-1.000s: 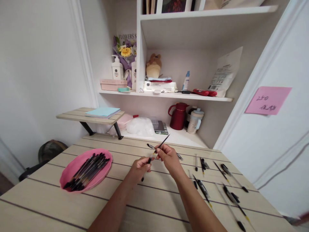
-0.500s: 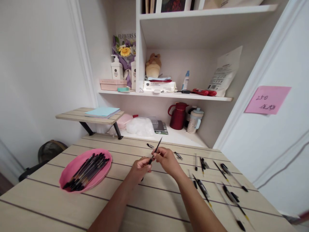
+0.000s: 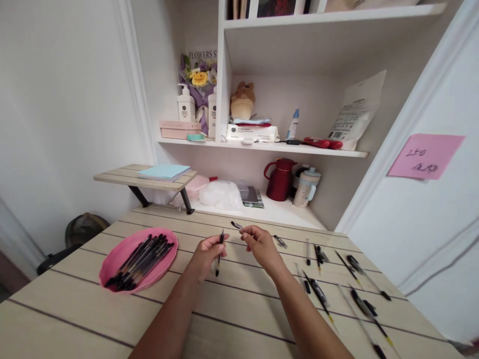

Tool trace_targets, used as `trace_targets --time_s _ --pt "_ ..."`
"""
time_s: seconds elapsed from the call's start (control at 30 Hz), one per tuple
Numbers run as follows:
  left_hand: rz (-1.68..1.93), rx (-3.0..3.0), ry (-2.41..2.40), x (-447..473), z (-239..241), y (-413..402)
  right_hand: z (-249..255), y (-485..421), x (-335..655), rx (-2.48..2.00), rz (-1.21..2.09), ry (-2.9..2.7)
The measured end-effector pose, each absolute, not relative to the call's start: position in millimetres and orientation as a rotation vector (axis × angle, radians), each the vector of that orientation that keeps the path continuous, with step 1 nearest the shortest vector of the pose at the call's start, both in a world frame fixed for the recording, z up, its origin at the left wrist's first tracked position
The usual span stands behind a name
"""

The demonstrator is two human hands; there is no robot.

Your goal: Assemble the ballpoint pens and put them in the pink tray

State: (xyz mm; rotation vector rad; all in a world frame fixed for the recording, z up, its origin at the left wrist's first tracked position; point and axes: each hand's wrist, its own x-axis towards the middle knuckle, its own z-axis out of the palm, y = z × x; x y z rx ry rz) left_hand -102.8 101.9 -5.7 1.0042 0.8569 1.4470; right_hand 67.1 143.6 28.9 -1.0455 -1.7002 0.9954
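Note:
A black pen (image 3: 219,257) stands nearly upright in my left hand (image 3: 206,257), pinched between thumb and fingers, its narrow tip pointing up. My right hand (image 3: 262,248) is apart from the pen, to its right, with the fingers loosely curved and nothing visible between them. Just beyond the right fingertips lies a small pen cap (image 3: 236,225) on the table. Farther right is another small clear-and-black piece (image 3: 280,242).
A pink scalloped dish (image 3: 108,260) full of black pens stands at left. Loose pen parts, including a clear barrel (image 3: 308,251) and a black refill with a yellow end (image 3: 347,267), lie at right. Behind are a small raised stand (image 3: 112,173) and a red jug (image 3: 280,180).
My hands have separated: the right has let go of the pen, and the left has moved left with it, turning it more upright. The camera view has shifted slightly.

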Motion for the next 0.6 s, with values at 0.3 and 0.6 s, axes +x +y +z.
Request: trace_targets --time_s 0.3,0.6 --pt "1.694 0.631 0.598 -144.8 -17.7 108.8 11.5 164.8 15.9 -1.389 0.603 -2.18" --pt "1.698 0.549 0.594 -144.6 -16.9 116.0 -17.5 162.9 -25.6 -1.455 0.604 -2.216"
